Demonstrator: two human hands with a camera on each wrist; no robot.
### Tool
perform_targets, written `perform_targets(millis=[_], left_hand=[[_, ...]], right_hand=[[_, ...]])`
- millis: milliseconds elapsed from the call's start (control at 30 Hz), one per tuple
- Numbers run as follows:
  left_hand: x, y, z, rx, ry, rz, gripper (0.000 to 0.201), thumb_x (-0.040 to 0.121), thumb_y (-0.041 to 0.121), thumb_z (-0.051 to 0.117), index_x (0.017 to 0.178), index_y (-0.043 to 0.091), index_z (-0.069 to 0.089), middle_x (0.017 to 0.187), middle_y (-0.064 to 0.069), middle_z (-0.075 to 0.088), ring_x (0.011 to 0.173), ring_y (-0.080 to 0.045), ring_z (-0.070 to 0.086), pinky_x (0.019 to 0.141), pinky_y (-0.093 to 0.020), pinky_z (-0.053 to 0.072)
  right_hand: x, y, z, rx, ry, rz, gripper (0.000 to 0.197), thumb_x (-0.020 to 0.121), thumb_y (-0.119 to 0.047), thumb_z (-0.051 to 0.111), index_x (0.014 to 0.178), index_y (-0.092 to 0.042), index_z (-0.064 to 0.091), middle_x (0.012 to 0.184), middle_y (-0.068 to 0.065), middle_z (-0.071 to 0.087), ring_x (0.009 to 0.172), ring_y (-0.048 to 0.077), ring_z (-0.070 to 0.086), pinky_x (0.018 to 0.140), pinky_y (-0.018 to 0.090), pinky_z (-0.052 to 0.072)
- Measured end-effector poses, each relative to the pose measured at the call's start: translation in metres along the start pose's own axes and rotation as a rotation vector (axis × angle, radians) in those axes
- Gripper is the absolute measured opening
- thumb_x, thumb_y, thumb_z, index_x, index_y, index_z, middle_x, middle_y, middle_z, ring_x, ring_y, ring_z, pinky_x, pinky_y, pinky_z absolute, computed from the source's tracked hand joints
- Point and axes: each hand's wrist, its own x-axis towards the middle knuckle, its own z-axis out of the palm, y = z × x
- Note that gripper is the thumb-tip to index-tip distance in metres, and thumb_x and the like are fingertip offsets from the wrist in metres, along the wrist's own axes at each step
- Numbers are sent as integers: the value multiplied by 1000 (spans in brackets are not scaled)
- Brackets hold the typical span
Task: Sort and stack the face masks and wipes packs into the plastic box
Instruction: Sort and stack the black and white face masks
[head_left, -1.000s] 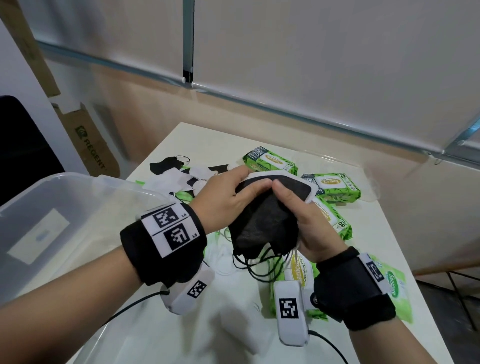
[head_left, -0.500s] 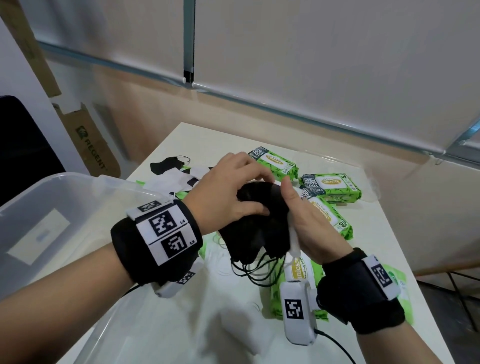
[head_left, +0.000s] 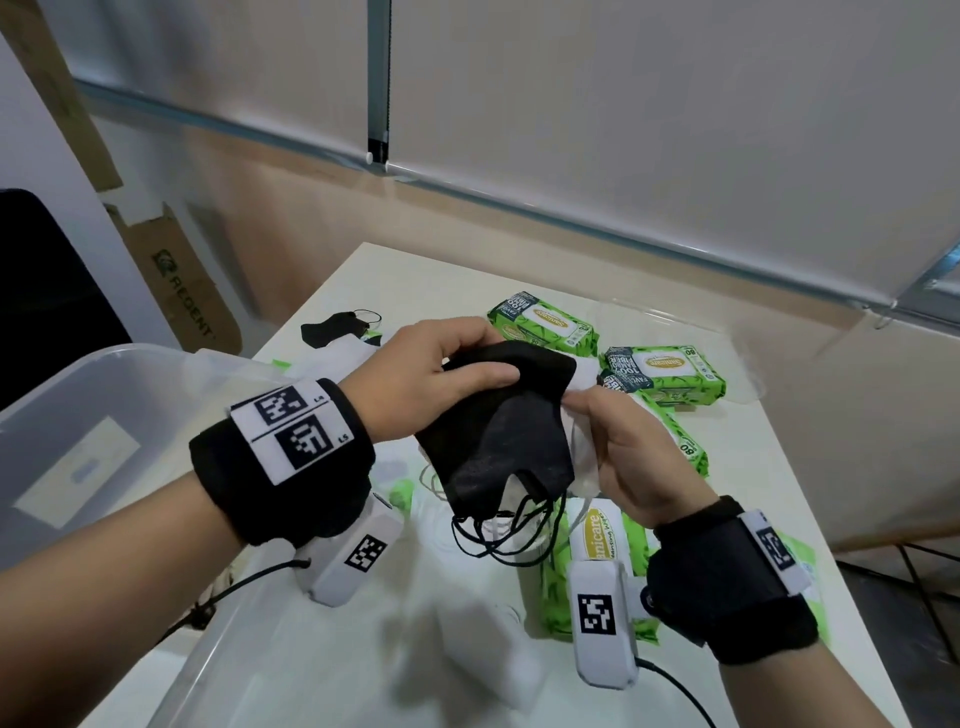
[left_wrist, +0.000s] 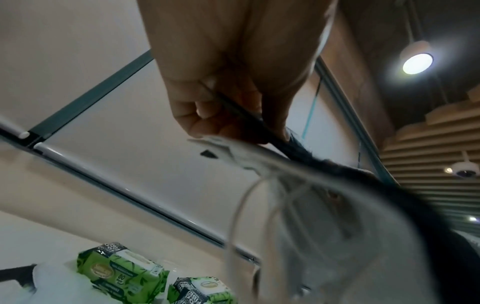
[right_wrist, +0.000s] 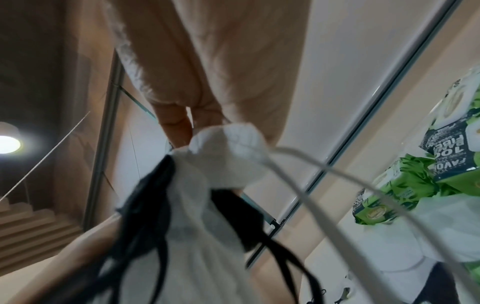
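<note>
Two hands work a mask bundle above the tabletop (head_left: 467, 270). At far left sits the clear plastic box (head_left: 78, 415). The left hand (head_left: 415, 384) pinches the black masks (head_left: 498, 441); beside it the right hand (head_left: 628, 457) pinches the white masks (head_left: 584, 457). Green wipes packs (head_left: 670, 369) lie rightward on the tabletop.

Plastic box (head_left: 93, 415) left of table (head_left: 415, 280); wipes packs (head_left: 662, 371) far right; masks (head_left: 498, 441) held between.
</note>
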Motion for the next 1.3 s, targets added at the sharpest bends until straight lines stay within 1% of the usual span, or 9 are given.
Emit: perform_targets(millis=[400, 467, 533, 633, 700, 800, 933, 1133, 1300], left_hand=[[1, 3, 14, -57, -7, 96, 41, 78, 50, 54, 115, 34, 52, 112, 14, 61, 106, -1, 57, 94, -18, 42], [0, 3, 12, -85, 10, 113, 39, 77, 47, 57, 114, 35, 54, 111, 18, 60, 107, 3, 55, 92, -13, 40], [-2, 3, 9, -96, 27, 116, 37, 74, 46, 62, 110, 39, 56, 109, 21, 59, 106, 4, 54, 91, -10, 37], [-5, 5, 7, -108, 61, 134, 38, 71, 44, 66, 108, 38, 59, 103, 25, 59, 102, 4, 53, 90, -12, 38], [-7, 7, 6, -126, 85, 148, 37, 70, 43, 68, 106, 39, 61, 101, 27, 58, 100, 4, 53, 88, -14, 40], [-9, 7, 5, -132, 104, 166, 34, 70, 41, 69, 103, 37, 64, 100, 23, 59, 99, 2, 54, 85, -15, 40], [-13, 8, 4, -120, 53, 162, 36, 71, 41, 68, 107, 38, 65, 105, 11, 60, 104, 1, 53, 90, -11, 37], [-19, 11, 2, -55, 22, 166, 41, 67, 45, 70, 106, 46, 62, 108, 17, 58, 103, -6, 54, 79, -11, 39], [-22, 15, 3, -86, 150, 214, 40, 60, 42, 77, 99, 42, 65, 102, 14, 60, 94, -7, 57, 76, -17, 42]], right_hand=[[-2, -11, 6, -67, -29, 5, 43, 92, -39, 52, 96, 0, 71, 96, 22, 71, 86, 29, 67, 77, 36, 55], [-5, -15, 10, 21, -18, 9, 47, 84, -36, 59, 111, 3, 65, 97, 25, 67, 91, 34, 63, 84, 39, 52], [-6, -15, 8, 78, 10, 17, 92, 58, -41, 77, 114, 24, 45, 85, 24, 39, 84, 39, 37, 79, 45, 38], [-6, -15, 5, 70, 26, 13, 58, 36, -31, 79, 74, 1, 49, 80, 17, 22, 80, 28, 22, 68, 39, 22], [-8, -18, 8, 32, -20, 14, 62, 36, -32, 80, 84, -3, 54, 83, 18, 31, 80, 28, 30, 72, 41, 25], [-12, -19, 9, -20, -37, -22, 57, 50, -36, 73, 78, 10, 55, 80, 22, 46, 77, 31, 43, 76, 45, 32], [-15, -17, 6, -198, -95, -76, 98, 60, -63, 75, 90, 24, 42, 85, 20, 51, 81, 30, 45, 72, 47, 33], [-23, -16, 0, -196, -203, -58, 38, 87, -40, 56, 79, -6, 71, 73, 7, 68, 67, 17, 63, 61, 21, 49], [-24, -20, 8, -264, -180, -114, 83, 75, -64, 65, 84, 18, 53, 76, 22, 53, 75, 28, 46, 68, 39, 33]])
